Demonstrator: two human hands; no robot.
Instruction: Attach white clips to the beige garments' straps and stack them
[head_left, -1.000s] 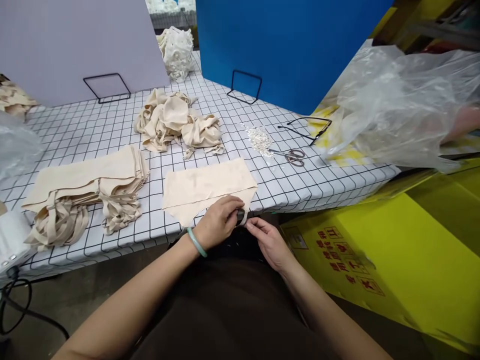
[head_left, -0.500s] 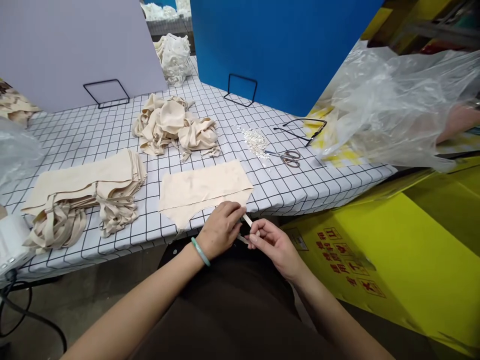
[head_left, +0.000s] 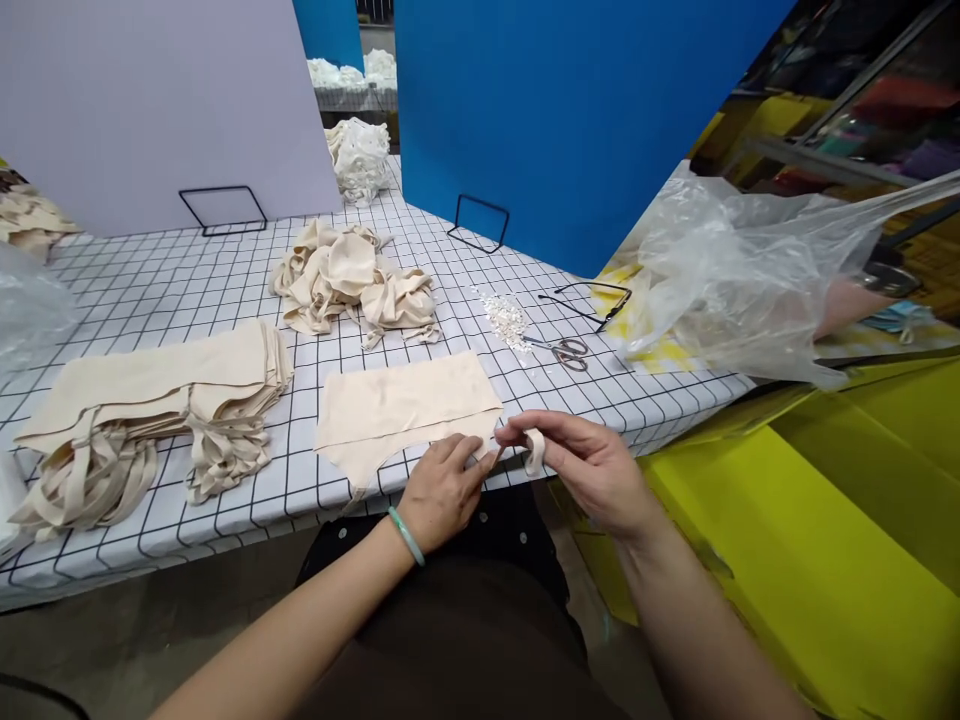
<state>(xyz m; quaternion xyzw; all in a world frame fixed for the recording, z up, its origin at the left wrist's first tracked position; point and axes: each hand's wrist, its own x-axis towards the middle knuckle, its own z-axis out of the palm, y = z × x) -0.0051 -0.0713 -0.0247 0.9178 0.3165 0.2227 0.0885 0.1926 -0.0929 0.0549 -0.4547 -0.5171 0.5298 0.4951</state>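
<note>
While the cream cloth panel [head_left: 405,395] lies spread on the grid-patterned tablecloth [head_left: 120,280], near the table's front edge, both hands meet at its near right corner. The left hand [head_left: 442,490], with a pale green bracelet [head_left: 406,537] at its wrist, has its fingers close together and bent down over that corner; whether they pinch the cloth or only press on it cannot be told. The right hand [head_left: 600,465] has its thumb and index finger bent towards each other with a small gap, and a narrow cloth strap [head_left: 535,452] curls between them, lightly held. The strap seems to belong to the panel, though the join is hidden by the fingers.

The panel looks light, soft and limp, with a dry, matt face that should not slip much but would crease or slide if tugged from one side. It offers no stiffness of its own, so a flat palm on its broad middle would steady it best. The strap looks just as pliant and likely to twist; a thumb-and-finger pinch near its base seems the surest hold. Neither looks fragile, though a hard pull could stretch the cloth.
</note>
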